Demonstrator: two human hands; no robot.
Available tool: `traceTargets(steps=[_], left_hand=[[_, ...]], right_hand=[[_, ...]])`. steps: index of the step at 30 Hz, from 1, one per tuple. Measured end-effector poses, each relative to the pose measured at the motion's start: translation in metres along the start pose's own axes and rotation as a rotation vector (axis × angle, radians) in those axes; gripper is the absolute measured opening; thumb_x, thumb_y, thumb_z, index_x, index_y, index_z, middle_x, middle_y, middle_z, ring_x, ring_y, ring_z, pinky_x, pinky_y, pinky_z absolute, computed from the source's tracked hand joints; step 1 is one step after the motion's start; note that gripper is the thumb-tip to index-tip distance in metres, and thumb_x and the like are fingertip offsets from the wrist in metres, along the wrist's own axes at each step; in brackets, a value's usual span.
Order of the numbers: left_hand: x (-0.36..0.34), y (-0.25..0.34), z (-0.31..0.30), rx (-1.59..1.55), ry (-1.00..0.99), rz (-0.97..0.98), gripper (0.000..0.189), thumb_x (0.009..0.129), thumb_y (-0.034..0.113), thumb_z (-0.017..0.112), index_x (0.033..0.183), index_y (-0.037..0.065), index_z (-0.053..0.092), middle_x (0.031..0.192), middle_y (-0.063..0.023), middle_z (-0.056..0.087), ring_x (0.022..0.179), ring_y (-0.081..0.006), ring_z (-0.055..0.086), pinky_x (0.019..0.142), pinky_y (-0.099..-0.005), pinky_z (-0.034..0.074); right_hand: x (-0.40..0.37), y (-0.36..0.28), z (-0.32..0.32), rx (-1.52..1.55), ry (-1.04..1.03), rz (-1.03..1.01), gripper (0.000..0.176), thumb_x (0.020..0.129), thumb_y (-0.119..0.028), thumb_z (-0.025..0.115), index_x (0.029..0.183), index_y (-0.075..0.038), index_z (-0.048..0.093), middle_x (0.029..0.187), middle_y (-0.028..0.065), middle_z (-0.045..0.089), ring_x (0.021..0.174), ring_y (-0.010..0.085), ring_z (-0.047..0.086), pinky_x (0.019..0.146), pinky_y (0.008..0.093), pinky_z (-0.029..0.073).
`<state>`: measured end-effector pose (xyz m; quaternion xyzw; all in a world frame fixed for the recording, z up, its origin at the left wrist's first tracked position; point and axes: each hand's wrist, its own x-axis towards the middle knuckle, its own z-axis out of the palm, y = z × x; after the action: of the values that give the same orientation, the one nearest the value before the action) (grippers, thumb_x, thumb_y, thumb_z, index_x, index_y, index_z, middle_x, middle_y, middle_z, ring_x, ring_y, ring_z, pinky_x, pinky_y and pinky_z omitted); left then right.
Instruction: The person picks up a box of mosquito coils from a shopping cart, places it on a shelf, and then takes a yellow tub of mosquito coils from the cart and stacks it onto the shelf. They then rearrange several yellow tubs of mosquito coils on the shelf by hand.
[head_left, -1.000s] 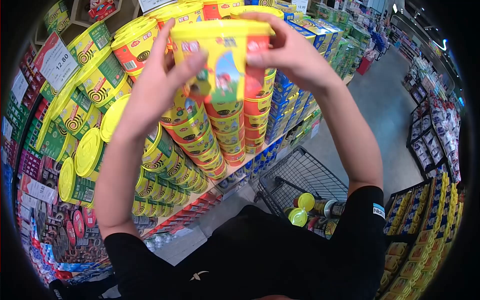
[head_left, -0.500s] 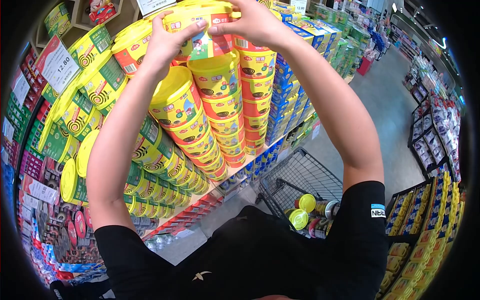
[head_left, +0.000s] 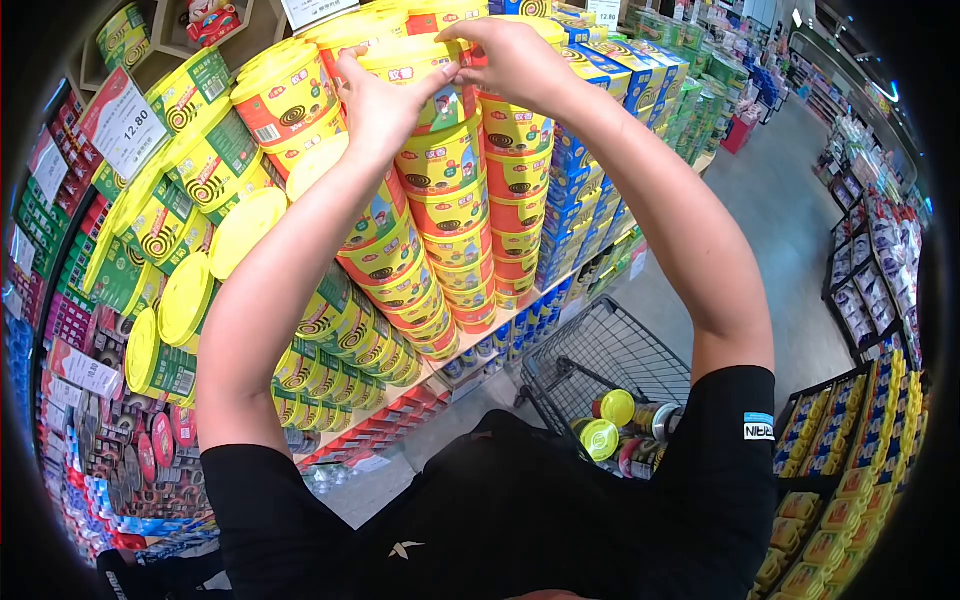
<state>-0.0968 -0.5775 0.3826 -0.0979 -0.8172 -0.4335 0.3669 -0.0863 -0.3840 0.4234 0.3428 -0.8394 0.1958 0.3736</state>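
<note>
Both my hands are on a yellow-lidded tub of mosquito coils (head_left: pixel 408 74) at the top of the middle stack. My left hand (head_left: pixel 383 104) grips its left side, fingers curled at the lid and thumb across the front. Around the right side is my right hand (head_left: pixel 508 66), fingertips at the lid's rim and thumb close to the left thumb. Directly under it stands a column of matching yellow and red tubs (head_left: pixel 442 168). My left forearm covers part of the neighbouring column.
Green and yellow coil tubs (head_left: pixel 160 235) fill the shelf on the left. Blue boxes (head_left: pixel 590 150) are stacked to the right. A wire shopping cart (head_left: pixel 610 345) holding several tubs and cans stands below. Another shelf of yellow packs (head_left: pixel 850 480) is at lower right.
Both hands and the tub between them have come lower and slightly to the right, onto the middle column. More tubs behind it now show.
</note>
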Motion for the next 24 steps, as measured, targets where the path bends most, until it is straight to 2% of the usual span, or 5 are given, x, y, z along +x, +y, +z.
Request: traceTargets(steps=[3, 10, 14, 20, 24], left_hand=[[-0.004, 0.001, -0.002, -0.024, -0.034, 0.02, 0.122, 0.064, 0.059, 0.09, 0.145, -0.002, 0.022, 0.139, -0.0326, 0.044, 0.132, -0.0396, 0.045, 0.109, -0.0472, 0.042], [-0.008, 0.014, -0.039, -0.372, -0.234, -0.178, 0.074, 0.099, 0.048, 0.062, 0.152, 0.006, 0.034, 0.126, -0.0159, 0.058, 0.12, -0.0224, 0.058, 0.103, -0.0362, 0.046], [-0.001, -0.012, -0.048, -0.248, -0.364, -0.119, 0.074, 0.098, 0.05, 0.062, 0.157, 0.016, 0.033, 0.136, -0.0135, 0.053, 0.126, -0.0187, 0.051, 0.104, -0.0363, 0.04], [0.009, -0.019, -0.051, -0.181, -0.363, -0.046, 0.09, 0.091, 0.057, 0.069, 0.158, 0.009, 0.032, 0.132, -0.0177, 0.058, 0.12, -0.0209, 0.058, 0.1, -0.0356, 0.046], [0.019, -0.024, -0.055, -0.178, -0.455, -0.04, 0.088, 0.091, 0.056, 0.071, 0.155, 0.006, 0.037, 0.123, -0.016, 0.065, 0.115, -0.0188, 0.061, 0.095, -0.0336, 0.048]], right_hand=[[-0.005, 0.012, 0.01, -0.028, 0.067, -0.087, 0.047, 0.08, -0.014, 0.081, 0.124, -0.007, 0.065, 0.111, 0.0168, 0.071, 0.101, 0.0341, 0.068, 0.087, 0.042, 0.055], [-0.01, 0.015, 0.01, -0.003, 0.049, -0.07, 0.047, 0.081, -0.015, 0.081, 0.124, -0.007, 0.064, 0.116, 0.0155, 0.069, 0.106, 0.0345, 0.066, 0.091, 0.0412, 0.053], [-0.015, 0.016, 0.008, 0.002, 0.008, -0.067, 0.047, 0.082, -0.014, 0.08, 0.126, -0.008, 0.064, 0.119, 0.0153, 0.067, 0.11, 0.0341, 0.064, 0.093, 0.0401, 0.053], [-0.027, 0.017, 0.014, -0.028, 0.11, -0.068, 0.045, 0.084, -0.013, 0.077, 0.127, -0.01, 0.065, 0.115, 0.0143, 0.066, 0.104, 0.0345, 0.066, 0.089, 0.0421, 0.055], [-0.029, 0.003, 0.011, 0.001, 0.022, 0.142, 0.053, 0.083, -0.019, 0.078, 0.134, -0.011, 0.064, 0.117, 0.0164, 0.068, 0.105, 0.0315, 0.067, 0.091, 0.0402, 0.055]])
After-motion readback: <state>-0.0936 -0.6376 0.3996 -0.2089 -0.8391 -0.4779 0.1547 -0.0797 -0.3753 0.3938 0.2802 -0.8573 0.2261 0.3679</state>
